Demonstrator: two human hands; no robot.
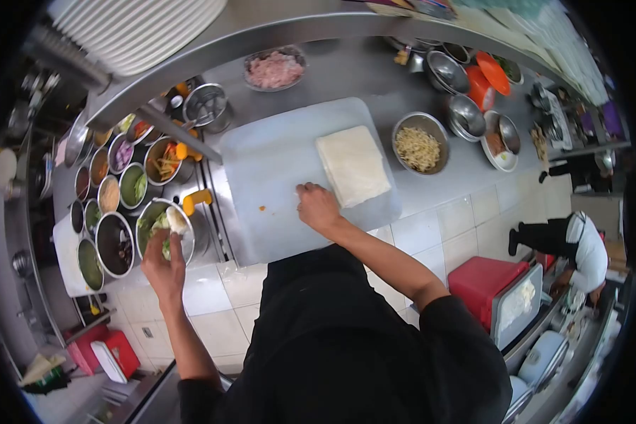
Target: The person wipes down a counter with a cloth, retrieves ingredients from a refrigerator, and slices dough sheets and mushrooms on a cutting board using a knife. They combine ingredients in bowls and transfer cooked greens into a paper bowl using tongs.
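Steel counter: largest thing here, carrying everything below; person stands at its near edge.

Cutting board: translucent white, set slightly askew against the counter's near edge.

Pale square slab: flat on the board along its right edge, running from close to the far right corner down toward the near right one.

Steel bowl of pale strands: on the counter, just beyond the board's right edge.

Steel bowl of pink meat: past the board's far edge, toward the counter's far edge.

Steel container: holds shredded greens; stands off the board's left edge, by the counter's near edge, one of a cluster with cut vegetables.

Left hand: fingertips down in that container among the greens, fingers near one another. Cannot tell whether they grip anything.

Right hand: on the board, fingers curled in together, just beside the slab's near left corner. Contact with the slab unclear.

White piece: inside the container, near the left fingers.

Orange crumb: bare part of board, toward its near left corner.
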